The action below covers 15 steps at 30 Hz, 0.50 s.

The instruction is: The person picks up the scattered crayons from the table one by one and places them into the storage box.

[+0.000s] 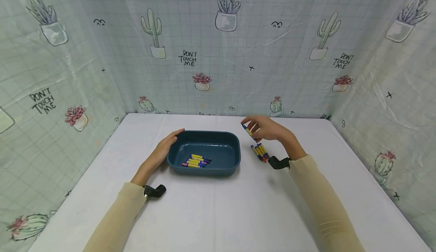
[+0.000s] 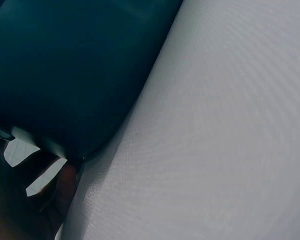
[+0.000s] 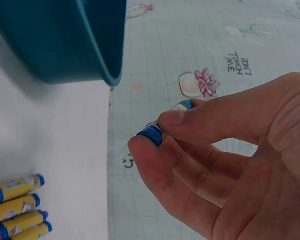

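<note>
On the white table stands a dark teal tray (image 1: 204, 172) with several crayons (image 1: 196, 161) lying together in its left front part. My left hand (image 1: 164, 146) holds the tray's left end, fingers against the outer wall (image 2: 45, 105); part of its grasp is hidden. To the right of the tray, my right hand (image 1: 267, 128) pinches a blue crayon (image 3: 154, 132) with a yellow and blue wrapper between thumb and fingers, above the table. Below that hand, several more crayons (image 1: 259, 152) lie side by side on the table; the right wrist view shows their ends at lower left.
A patterned cloth (image 1: 218, 74) with cactus drawings hangs behind the table and along both sides. Each wrist bears a black camera mount (image 1: 279, 163). White table surface (image 1: 214, 214) stretches in front of the tray.
</note>
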### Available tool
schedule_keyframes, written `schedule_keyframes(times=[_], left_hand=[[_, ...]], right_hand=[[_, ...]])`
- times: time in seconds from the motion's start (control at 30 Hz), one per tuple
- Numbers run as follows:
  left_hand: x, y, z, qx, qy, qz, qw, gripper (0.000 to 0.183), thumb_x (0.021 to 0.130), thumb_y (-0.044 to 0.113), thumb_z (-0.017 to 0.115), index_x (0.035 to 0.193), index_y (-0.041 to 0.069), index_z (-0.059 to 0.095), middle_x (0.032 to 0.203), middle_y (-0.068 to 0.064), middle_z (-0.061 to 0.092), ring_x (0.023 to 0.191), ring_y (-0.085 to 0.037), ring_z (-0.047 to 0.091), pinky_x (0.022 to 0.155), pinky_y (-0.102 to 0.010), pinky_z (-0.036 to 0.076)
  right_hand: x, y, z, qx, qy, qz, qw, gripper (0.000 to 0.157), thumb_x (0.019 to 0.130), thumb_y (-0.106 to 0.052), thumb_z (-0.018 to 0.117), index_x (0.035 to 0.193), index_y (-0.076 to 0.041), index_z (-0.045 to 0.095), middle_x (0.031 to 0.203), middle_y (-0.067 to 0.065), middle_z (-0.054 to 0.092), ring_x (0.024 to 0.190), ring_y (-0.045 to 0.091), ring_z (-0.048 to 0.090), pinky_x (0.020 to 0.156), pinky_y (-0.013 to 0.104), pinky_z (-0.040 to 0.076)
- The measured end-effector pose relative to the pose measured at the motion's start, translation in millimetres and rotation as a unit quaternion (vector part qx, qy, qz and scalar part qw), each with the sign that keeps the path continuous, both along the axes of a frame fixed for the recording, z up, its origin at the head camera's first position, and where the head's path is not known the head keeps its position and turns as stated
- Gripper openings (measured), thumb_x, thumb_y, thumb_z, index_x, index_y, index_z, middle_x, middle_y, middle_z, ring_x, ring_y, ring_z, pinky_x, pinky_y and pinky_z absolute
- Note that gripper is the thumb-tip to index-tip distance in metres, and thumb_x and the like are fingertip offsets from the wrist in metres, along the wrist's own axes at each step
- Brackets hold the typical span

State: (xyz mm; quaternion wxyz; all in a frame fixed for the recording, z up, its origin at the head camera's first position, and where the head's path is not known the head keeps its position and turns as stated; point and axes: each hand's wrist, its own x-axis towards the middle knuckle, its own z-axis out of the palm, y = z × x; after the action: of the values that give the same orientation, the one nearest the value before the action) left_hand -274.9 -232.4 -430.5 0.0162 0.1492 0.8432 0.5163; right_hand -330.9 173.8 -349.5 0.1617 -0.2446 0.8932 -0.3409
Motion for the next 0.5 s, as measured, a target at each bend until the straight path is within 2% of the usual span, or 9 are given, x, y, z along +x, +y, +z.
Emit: schedule_keyframes(times=[0.23, 0.5], left_hand=[[-1.8, -2, -0.5, -0.012, -0.003, -0.002, 0.9999, 0.049, 0.113, 0.017, 0.029, 0.161, 0.009, 0.037, 0.169, -0.014, 0.032, 0.159, -0.040, 0.021, 0.128, -0.065, 0.014], [-2.6, -3, -0.7, -0.014, 0.002, -0.005, 0.9999, 0.049, 0.113, 0.016, 0.029, 0.161, 0.010, 0.037, 0.169, -0.014, 0.033, 0.159, -0.039, 0.022, 0.128, -0.064, 0.015]], right_hand=[[-4.9, -25, 12.2, 0.024, 0.006, 0.026, 0.999, 0.056, 0.094, 0.005, 0.061, 0.147, -0.012, 0.054, 0.133, 0.023, 0.062, 0.112, 0.034, 0.067, 0.078, 0.042, 0.065], [-11.6, -59, 18.1, 0.063, 0.002, 0.055, 0.997, 0.055, 0.095, 0.004, 0.060, 0.147, -0.013, 0.054, 0.135, 0.023, 0.062, 0.117, 0.036, 0.069, 0.078, 0.041, 0.066]])
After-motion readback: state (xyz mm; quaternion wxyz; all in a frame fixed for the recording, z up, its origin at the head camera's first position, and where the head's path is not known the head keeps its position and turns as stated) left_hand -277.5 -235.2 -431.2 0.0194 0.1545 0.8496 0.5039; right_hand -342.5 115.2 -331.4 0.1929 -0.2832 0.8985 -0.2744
